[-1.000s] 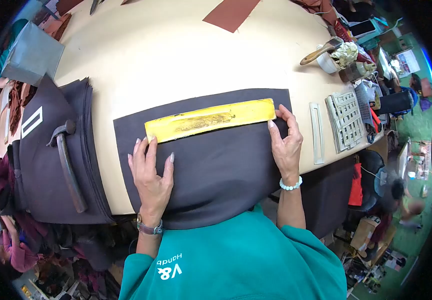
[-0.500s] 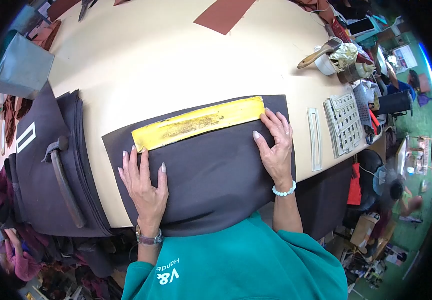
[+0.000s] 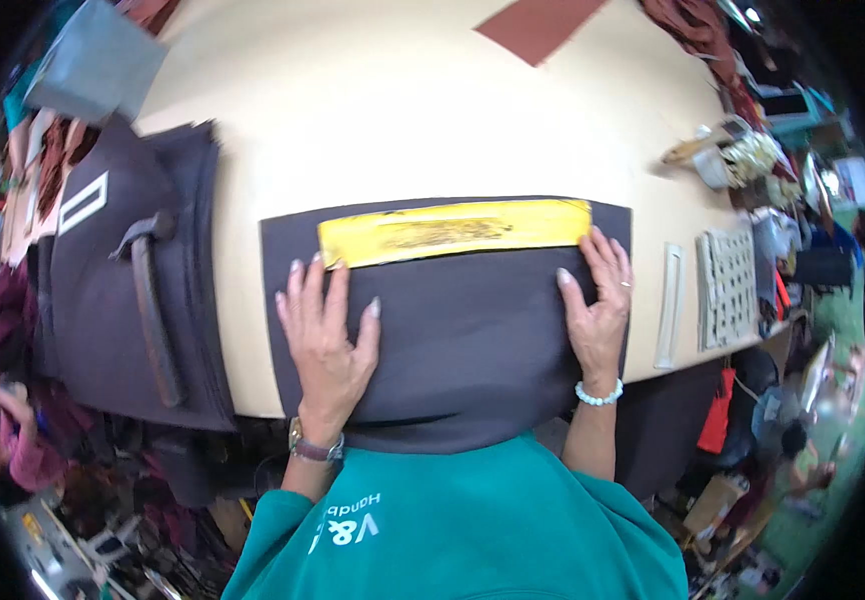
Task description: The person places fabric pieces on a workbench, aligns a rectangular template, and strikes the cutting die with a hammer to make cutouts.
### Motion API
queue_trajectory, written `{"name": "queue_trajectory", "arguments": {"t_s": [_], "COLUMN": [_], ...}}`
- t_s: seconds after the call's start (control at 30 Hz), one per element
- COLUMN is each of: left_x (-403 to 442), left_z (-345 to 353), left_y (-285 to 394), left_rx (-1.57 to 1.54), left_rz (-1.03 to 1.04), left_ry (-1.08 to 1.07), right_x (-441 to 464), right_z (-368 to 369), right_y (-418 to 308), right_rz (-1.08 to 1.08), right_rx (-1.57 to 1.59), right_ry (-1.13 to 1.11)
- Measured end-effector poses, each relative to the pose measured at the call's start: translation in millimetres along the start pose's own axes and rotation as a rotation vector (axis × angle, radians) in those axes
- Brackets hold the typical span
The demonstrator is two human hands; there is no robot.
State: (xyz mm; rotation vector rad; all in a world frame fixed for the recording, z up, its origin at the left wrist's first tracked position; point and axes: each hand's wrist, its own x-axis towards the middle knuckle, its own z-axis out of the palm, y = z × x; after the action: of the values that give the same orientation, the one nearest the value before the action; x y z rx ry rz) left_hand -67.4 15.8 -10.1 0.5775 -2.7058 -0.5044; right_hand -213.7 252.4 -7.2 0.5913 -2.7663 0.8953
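Observation:
A dark sheet of material [image 3: 453, 340] lies on the table in front of me, its near edge against my body. Along its far edge rests a long yellow strip [image 3: 353, 238] with a dark, smudged middle. My left hand [image 3: 328, 335] lies flat on the sheet, fingers stretched, fingertips at the strip's left end. At the right end my right hand [image 3: 598, 300] rests with its fingers spread, fingertips touching the strip's lower corner. Neither hand is wrapped round anything.
On the left, a hammer [image 3: 156, 310] lies on a stack of dark sheets [image 3: 103, 330], with a grey block [image 3: 98, 60] behind. To the right are a pale slotted frame [image 3: 670, 305], a stack of pale slotted pieces [image 3: 728, 290] and a brush [image 3: 698, 147] on a white pot.
My view has turned, so the table and everything on it appear shifted rightward and rotated. Both hands keep about the same places on the sheet and strip.

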Motion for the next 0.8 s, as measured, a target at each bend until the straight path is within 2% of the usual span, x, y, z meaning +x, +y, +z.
{"name": "queue_trajectory", "arguments": {"t_s": [0.4,0.8], "left_x": [0.1,-0.5], "left_z": [3.6,5.7], "left_y": [0.3,-0.5], "left_rx": [0.080,0.095], "left_rz": [-0.039,-0.041], "left_ry": [-0.131,-0.123], "right_x": [-1.1,-1.8], "right_z": [1.6,3.0], "right_y": [0.4,1.4], "right_rz": [0.023,-0.001], "right_rx": [-0.014,-0.020], "right_ry": [-0.041,-0.027]}}
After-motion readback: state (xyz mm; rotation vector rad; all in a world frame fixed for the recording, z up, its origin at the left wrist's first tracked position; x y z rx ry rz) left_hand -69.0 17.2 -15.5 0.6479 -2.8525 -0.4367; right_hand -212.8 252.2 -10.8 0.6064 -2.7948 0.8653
